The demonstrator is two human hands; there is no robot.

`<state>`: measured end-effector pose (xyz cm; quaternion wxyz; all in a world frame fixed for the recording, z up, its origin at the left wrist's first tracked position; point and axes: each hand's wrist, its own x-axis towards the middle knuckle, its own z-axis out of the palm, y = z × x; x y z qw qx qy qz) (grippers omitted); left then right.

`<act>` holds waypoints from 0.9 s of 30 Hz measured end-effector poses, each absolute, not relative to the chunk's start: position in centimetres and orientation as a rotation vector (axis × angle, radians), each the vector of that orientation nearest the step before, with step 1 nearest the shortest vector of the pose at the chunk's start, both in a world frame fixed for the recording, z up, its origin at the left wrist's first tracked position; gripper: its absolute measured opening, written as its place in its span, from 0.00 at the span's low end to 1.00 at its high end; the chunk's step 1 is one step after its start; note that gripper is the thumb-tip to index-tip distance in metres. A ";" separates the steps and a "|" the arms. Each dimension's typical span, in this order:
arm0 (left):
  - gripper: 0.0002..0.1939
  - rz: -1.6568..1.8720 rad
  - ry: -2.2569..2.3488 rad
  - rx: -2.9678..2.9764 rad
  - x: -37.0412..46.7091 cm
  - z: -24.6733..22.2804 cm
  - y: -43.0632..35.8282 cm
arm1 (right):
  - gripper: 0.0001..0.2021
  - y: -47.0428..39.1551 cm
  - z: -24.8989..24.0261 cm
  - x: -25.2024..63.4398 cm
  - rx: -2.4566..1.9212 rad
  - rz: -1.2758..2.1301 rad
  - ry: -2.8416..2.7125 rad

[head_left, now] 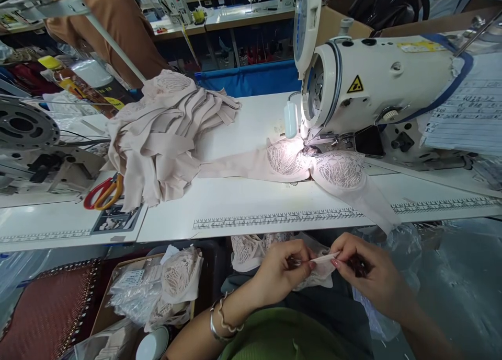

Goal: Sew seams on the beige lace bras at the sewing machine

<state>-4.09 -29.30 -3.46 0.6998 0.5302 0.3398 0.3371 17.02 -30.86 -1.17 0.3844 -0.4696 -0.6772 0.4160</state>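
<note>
My left hand [285, 270] and my right hand [366, 270] are in front of the table edge, low over my lap. Between them runs a narrow pale pink strip [325, 258], its ends pinched in the fingertips of each hand. Just behind and below lie more lace pieces [248, 253], partly hidden by my hands. On the table above, a pale pink lace bra [339, 171] lies under the needle area of a lit sewing machine [368, 83]. One of its wings hangs over the front edge, and the other stretches left.
A heap of pale pink fabric pieces [157, 135] is on the table's left, beside orange-and-red-handled scissors [105, 193]. A printed ruler [274, 217] runs along the front edge. Below left stands a box with bagged lace cups [178, 279]. Another person [113, 31] is behind.
</note>
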 end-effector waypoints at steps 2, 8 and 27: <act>0.15 0.726 0.761 1.142 -3.9 -3.5 -29.2 | 0.10 -31.0 -1.3 16.8 -1.238 1.097 -1.680; 0.13 0.716 0.775 1.207 -4.0 -3.5 -28.9 | 0.08 -31.5 -1.9 17.2 -1.414 1.178 -1.562; 0.22 0.666 0.966 1.047 -2.6 -3.1 -28.8 | 0.26 -31.7 -2.7 18.7 -1.429 1.267 -1.581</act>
